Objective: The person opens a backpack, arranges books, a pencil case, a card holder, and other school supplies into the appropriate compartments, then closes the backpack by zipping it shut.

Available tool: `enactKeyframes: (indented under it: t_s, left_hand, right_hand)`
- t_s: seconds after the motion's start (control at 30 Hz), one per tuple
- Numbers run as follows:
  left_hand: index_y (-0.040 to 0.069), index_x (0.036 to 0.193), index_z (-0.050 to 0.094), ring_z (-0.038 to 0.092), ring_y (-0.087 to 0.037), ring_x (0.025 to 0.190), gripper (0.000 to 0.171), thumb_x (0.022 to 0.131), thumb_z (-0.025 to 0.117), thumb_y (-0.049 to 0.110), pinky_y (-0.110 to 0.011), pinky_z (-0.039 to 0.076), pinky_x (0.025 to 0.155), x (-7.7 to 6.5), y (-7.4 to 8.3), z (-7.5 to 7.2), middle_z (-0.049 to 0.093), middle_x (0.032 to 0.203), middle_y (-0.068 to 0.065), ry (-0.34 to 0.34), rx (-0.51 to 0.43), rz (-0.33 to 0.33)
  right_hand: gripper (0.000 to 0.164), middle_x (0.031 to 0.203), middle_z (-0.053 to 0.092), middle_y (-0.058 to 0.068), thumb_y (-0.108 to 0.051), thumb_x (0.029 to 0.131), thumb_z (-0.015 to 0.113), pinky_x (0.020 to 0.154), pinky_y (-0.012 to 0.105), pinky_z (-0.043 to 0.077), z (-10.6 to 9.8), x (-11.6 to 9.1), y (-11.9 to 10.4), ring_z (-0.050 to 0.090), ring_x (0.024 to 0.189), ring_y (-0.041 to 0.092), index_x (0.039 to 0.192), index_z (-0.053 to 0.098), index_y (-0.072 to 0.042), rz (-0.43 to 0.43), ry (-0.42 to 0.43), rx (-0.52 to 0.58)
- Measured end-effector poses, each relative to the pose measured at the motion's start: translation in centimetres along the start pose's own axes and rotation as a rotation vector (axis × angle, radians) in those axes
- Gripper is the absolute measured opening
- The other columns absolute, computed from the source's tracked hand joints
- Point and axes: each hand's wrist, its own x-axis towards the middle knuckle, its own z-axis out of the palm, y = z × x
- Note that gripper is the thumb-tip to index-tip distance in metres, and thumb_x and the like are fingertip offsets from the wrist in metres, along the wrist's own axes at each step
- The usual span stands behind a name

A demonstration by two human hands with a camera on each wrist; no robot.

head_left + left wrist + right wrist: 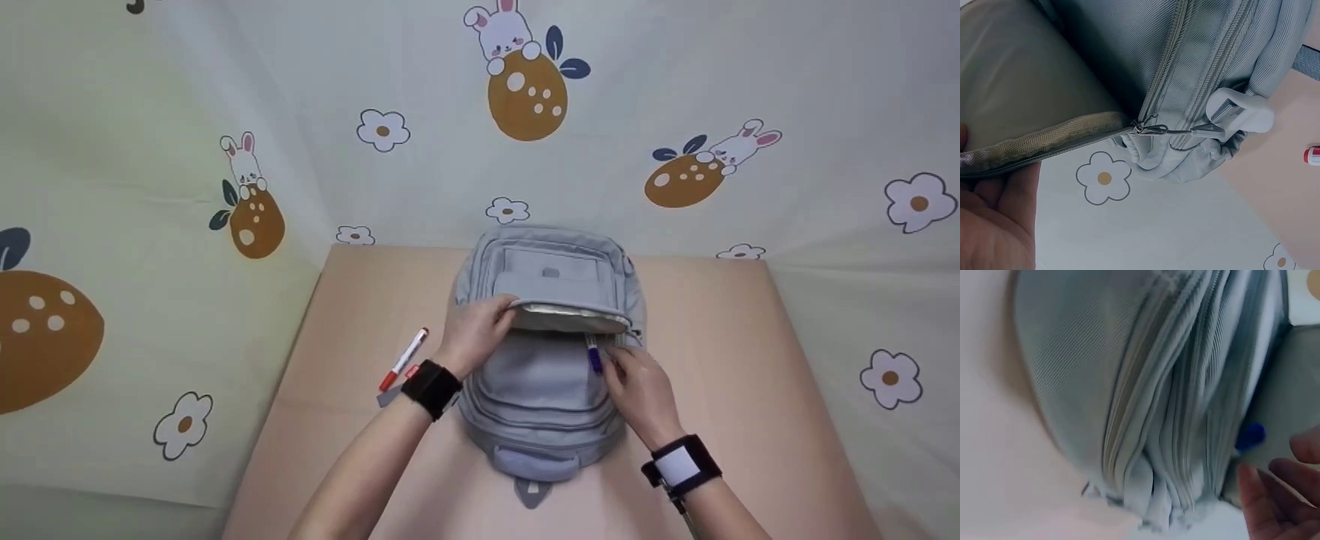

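Observation:
A grey backpack lies on the table with its front pocket unzipped. My left hand pinches the edge of the pocket flap and holds it up; the left wrist view shows the flap's lining and the zipper pull. A marker with a blue cap sits partly inside the pocket opening, cap outward, its other end hidden under the flap. Beside that cap is my right hand. Its loosely bent fingers stand a little apart from the blue cap in the right wrist view.
A white marker with a red cap lies on the table left of the backpack. Close by, another small red item shows partly behind the left wrist. A cloth printed with rabbits and flowers hangs behind the table.

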Motion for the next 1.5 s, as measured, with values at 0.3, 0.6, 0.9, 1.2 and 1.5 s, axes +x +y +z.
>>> enactKeyframes:
  t_s: [0.3,0.6,0.9,1.2,1.5]
  left_hand:
    - [0.014,0.113,0.075,0.071,-0.014,0.091,0.016,0.100,0.066,0.018,-0.035,0.055,0.083,-0.2,-0.1,-0.1,0.076,0.102,0.002,-0.021,0.003,-0.011]
    - [0.014,0.116,0.073,0.072,-0.017,0.093,0.018,0.101,0.064,0.018,-0.037,0.056,0.081,-0.6,-0.1,0.1,0.076,0.105,0.001,-0.034,0.004,0.008]
    - [0.014,0.118,0.073,0.071,-0.016,0.095,0.020,0.101,0.064,0.019,-0.036,0.055,0.084,-0.7,-0.2,0.0,0.076,0.107,0.001,-0.059,-0.012,-0.001]
    - [0.021,0.134,0.068,0.067,-0.015,0.111,0.042,0.102,0.059,0.048,-0.038,0.054,0.091,-1.7,-1.2,-0.8,0.071,0.124,0.004,-0.167,-0.039,-0.028]
    - [0.010,0.126,0.072,0.068,-0.029,0.109,0.032,0.101,0.063,0.026,-0.046,0.055,0.089,-5.5,-8.3,-2.2,0.072,0.120,-0.009,-0.012,0.147,-0.268]
  right_hand:
    - [0.045,0.122,0.067,0.019,0.000,0.085,0.076,0.093,0.044,0.049,-4.1,1.8,0.3,0.063,0.109,0.036,0.128,0.066,0.003,-0.131,0.201,0.079]
    - [0.059,0.136,0.062,0.020,-0.015,0.088,0.081,0.106,0.051,0.043,-2.7,5.0,-1.3,0.057,0.126,0.037,0.140,0.058,0.002,-0.260,0.017,0.089]
    - [0.041,0.119,0.072,0.011,-0.006,0.088,0.079,0.093,0.047,0.053,-1.7,6.0,-2.2,0.067,0.110,0.031,0.128,0.070,-0.008,-0.202,-0.068,0.086]
    - [0.028,0.109,0.075,0.006,-0.002,0.086,0.078,0.077,0.044,0.058,-1.4,6.0,-2.7,0.072,0.098,0.027,0.112,0.076,-0.011,-0.120,-0.055,0.063]
    - [0.026,0.107,0.076,0.006,-0.002,0.086,0.077,0.077,0.044,0.058,-1.3,6.1,-2.9,0.072,0.096,0.026,0.111,0.077,-0.011,-0.088,-0.051,0.072]
